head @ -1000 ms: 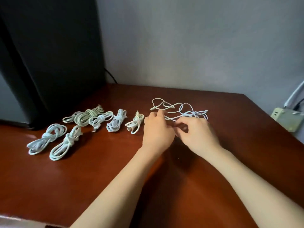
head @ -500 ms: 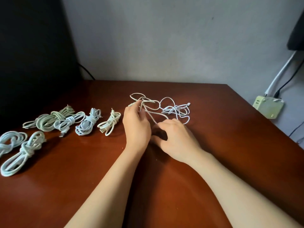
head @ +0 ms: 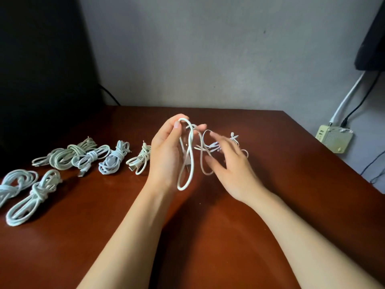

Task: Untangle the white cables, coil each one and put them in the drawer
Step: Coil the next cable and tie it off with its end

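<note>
**Left hand holds up a loop of cable, right hand spread beside it**

At the left of the red-brown worktop point(head: 208, 236) lie six coiled cables, each tied round its middle. Two pale ones sit nearest the edge: the outer bundle point(head: 14, 182) and the long bundle point(head: 34, 195) beside it. Farther back runs a row of four: a greenish bundle point(head: 66, 154), a white bundle point(head: 91, 158) touching it, a bluish bundle point(head: 113, 157), and a small bundle point(head: 139, 159) just beside the left wrist.

The left hand point(head: 166, 155) is raised above the worktop with its fingers curled. Thumb and fingertips pinch the top bend of the loose white cable point(head: 190, 155), whose long loop hangs down in front of the palm.

To its right, the right hand point(head: 231, 165) has its fingers straight and spread, blurred. It grips nothing; whether its fingertips touch a strand cannot be told. Behind its fingers the remaining tangle point(head: 216, 146) lies on the worktop, joined to the hanging loop.

At far right a pale plug box point(head: 333, 140) sits against the wall.
</note>
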`<action>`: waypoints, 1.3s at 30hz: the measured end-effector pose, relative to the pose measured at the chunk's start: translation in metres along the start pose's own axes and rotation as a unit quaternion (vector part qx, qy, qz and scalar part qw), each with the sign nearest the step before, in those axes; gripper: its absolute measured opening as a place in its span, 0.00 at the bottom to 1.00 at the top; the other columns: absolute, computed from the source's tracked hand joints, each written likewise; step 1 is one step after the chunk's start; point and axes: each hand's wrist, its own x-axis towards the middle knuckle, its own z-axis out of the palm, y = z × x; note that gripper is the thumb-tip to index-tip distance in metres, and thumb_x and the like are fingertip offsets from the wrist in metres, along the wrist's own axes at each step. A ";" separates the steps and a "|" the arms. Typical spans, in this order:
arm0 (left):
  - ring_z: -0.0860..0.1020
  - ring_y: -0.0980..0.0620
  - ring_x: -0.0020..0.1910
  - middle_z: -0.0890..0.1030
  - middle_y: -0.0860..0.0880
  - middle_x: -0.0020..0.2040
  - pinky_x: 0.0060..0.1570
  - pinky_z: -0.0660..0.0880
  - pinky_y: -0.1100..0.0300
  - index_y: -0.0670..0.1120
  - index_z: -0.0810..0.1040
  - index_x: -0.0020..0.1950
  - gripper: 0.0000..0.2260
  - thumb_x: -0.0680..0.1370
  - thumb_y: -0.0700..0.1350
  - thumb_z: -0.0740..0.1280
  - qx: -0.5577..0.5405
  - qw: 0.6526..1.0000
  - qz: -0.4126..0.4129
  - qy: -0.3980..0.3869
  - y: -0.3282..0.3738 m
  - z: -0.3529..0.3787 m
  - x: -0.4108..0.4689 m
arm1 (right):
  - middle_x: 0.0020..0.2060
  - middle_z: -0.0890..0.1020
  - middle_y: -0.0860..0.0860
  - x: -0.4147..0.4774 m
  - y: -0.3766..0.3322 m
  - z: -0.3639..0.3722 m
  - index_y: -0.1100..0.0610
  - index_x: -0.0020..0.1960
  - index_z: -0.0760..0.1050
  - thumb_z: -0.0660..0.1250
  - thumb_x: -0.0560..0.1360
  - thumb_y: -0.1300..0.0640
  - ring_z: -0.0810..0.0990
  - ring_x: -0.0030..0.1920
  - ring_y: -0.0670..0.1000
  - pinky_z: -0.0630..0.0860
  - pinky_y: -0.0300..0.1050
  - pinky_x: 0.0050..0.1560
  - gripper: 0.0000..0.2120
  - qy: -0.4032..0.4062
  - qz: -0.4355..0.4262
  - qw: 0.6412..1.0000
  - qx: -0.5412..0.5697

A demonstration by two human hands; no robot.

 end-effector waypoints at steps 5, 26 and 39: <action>0.79 0.53 0.34 0.73 0.51 0.31 0.58 0.76 0.43 0.44 0.73 0.47 0.09 0.83 0.40 0.55 -0.108 0.992 -0.050 -0.049 0.003 0.000 0.000 | 0.64 0.73 0.45 0.000 0.003 0.010 0.44 0.73 0.62 0.61 0.79 0.47 0.65 0.67 0.49 0.62 0.42 0.64 0.23 -0.097 -0.013 0.994 -0.055; 0.73 0.50 0.31 0.75 0.47 0.31 0.41 0.72 0.53 0.47 0.80 0.44 0.14 0.83 0.40 0.56 0.127 0.988 -0.049 0.069 -0.024 -0.011 0.009 | 0.72 0.68 0.51 0.015 0.034 -0.025 0.52 0.75 0.61 0.47 0.82 0.42 0.63 0.71 0.55 0.61 0.51 0.68 0.25 -0.048 0.178 0.961 -0.206; 0.78 0.55 0.34 0.80 0.51 0.32 0.54 0.77 0.47 0.45 0.81 0.46 0.13 0.83 0.39 0.57 0.126 0.989 -0.055 0.057 -0.021 -0.007 0.006 | 0.47 0.82 0.52 -0.013 -0.030 -0.055 0.52 0.51 0.78 0.56 0.79 0.42 0.79 0.49 0.57 0.69 0.45 0.43 0.17 0.091 0.092 0.930 -0.344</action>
